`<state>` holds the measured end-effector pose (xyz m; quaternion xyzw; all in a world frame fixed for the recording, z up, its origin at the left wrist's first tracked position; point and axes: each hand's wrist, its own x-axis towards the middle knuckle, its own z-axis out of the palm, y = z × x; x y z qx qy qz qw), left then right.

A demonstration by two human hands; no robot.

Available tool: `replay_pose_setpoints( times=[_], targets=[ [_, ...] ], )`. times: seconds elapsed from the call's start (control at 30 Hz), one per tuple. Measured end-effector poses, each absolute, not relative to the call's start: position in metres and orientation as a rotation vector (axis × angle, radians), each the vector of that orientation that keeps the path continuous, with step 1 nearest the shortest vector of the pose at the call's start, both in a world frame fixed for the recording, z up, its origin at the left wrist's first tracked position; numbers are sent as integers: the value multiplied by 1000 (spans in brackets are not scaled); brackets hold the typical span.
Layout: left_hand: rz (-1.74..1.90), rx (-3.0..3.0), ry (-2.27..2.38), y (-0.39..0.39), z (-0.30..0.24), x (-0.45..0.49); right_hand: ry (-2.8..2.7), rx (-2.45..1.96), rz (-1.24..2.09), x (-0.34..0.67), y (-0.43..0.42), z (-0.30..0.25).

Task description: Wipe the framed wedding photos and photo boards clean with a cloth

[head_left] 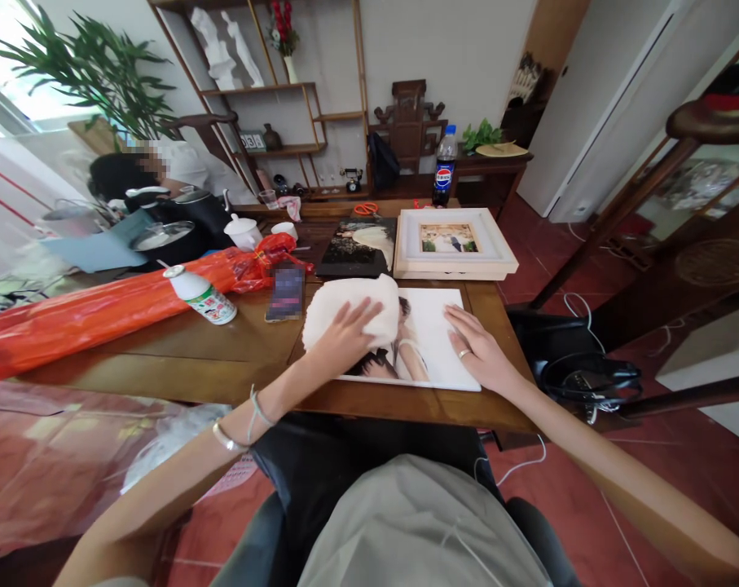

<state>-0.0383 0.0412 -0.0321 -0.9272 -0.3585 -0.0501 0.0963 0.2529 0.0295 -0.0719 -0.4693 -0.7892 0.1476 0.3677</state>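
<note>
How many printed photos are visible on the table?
3: a bright photo partly under the white cloth, a dark photo behind it, and a framed photo right of that. Others may be hidden.

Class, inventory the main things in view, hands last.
Cloth: 1, white, on photo panel
Photo panel: 1, mostly white, partly under cloth
Dark photo: 1, black, behind cloth
Framed photo: 1, cream, beside dark photo
Phone: 1, dark, left of cloth
Cola bottle: 1, dark, behind framed photo
Wrapped bundle: 1, orange, table's left
Small bottle: 1, white, by bundle
Table: 1, brown, before person
Left hand: 1, bare, on cloth
Right hand: 1, bare, on panel
</note>
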Motion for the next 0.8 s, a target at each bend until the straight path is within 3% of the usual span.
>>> replay_pose_setpoints(
  times=[0.23, 0.6, 0.8],
  targets=[
    [-352, -2885, -666, -44, -33, -22, -2055, -1212, 353, 253, 30, -72],
    [-190, -2732, -1148, 91, -28, -45, -2043, -1210, 349, 252, 30, -72],
    [-120, -2596, -1184, 57, -36, -32, -2049, -1208, 336, 252, 30, -73]
  ],
)
